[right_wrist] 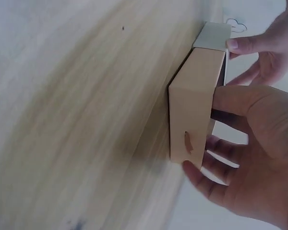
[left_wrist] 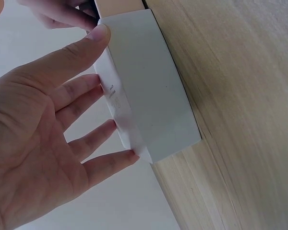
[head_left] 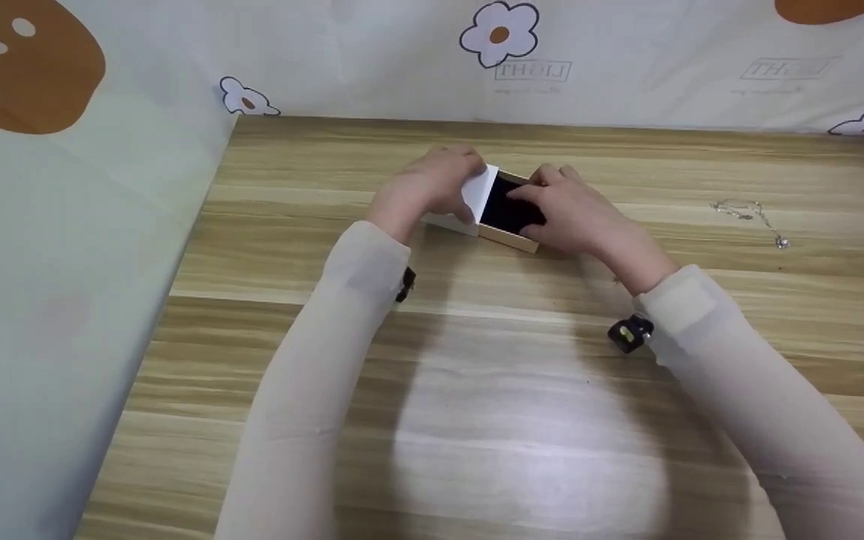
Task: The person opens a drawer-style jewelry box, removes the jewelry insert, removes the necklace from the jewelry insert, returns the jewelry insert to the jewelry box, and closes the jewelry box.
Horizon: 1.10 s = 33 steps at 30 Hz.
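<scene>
A small slide-out jewellery box lies on the table, its drawer pulled partway out of a white sleeve [left_wrist: 144, 81]. The drawer [right_wrist: 194, 105] has peach-coloured outer walls, a small ribbon tab on its end and a black lining [head_left: 505, 206]. My left hand [head_left: 436, 184] holds the sleeve from above, thumb near its front edge and fingertips along its top. At the drawer end, my right hand [head_left: 571, 210] grips the drawer, with some fingers dipping over the rim onto the lining. Part of the drawer's inside is hidden under that hand.
A thin silver necklace [head_left: 751, 214] with a small sparkling pendant lies on the table to the right. The wood-grain table [head_left: 522, 450] meets a patterned cloth [head_left: 372, 60] at the back and left. Both wrists carry small black cameras.
</scene>
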### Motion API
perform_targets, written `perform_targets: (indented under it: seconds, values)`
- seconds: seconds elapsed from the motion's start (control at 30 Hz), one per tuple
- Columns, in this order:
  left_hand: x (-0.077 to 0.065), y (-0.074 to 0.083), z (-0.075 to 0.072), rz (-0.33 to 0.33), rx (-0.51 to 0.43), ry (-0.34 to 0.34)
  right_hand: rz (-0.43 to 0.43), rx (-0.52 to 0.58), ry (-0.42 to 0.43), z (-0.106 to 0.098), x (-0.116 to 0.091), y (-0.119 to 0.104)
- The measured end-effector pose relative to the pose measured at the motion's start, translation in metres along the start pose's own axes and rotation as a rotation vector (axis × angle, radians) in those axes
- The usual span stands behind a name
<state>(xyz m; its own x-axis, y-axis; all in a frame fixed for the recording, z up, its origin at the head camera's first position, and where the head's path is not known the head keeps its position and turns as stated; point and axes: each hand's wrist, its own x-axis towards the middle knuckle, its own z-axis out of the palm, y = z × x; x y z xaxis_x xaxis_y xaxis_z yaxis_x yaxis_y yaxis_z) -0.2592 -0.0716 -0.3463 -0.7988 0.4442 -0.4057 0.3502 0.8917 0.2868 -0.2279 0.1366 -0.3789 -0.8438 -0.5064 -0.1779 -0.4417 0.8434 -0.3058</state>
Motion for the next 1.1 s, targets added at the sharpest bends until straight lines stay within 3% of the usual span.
perform_targets:
  seconds: [0.2, 0.43, 0.57, 1.1]
  values:
    - [0.0, -0.002, 0.003, 0.025, 0.012, 0.015, 0.045, 0.088, 0.076, -0.003, -0.01, 0.009]
    - [0.002, -0.002, 0.002, 0.033, 0.028, 0.014, 0.147, 0.102, -0.051, -0.008, -0.015, 0.015]
    - [0.002, -0.002, 0.001, 0.028, 0.026, 0.005, 0.148, 0.151, -0.045, -0.007, -0.015, 0.015]
    - [0.001, -0.001, -0.001, 0.035, 0.056, 0.001, 0.135, 0.102, -0.002, -0.005, -0.008, 0.01]
